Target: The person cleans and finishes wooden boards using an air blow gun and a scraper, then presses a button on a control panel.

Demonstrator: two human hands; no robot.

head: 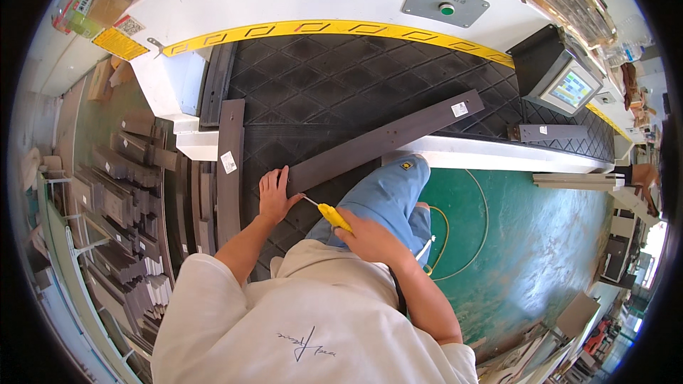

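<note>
A long dark grey-brown board (389, 138) lies slantwise across the black diamond-patterned bed (299, 80) of a machine. It has a few small holes and a white label near its far end. My left hand (275, 194) grips the board's near left end, thumb at the lower corner and fingers over the edge. In my right hand (371, 237) is a yellow tool (335, 217) with a thin metal tip, which looks like an air blow gun. Its tip points at the board's end, close to my left thumb. The palm hides part of the handle.
Another labelled board (230, 170) lies along the bed's left side, and a shorter one (552, 132) lies at the right. A control screen (568, 88) juts over the bed. Stacked boards (114, 197) fill the left. A hose (485, 213) loops on the green floor (533, 240).
</note>
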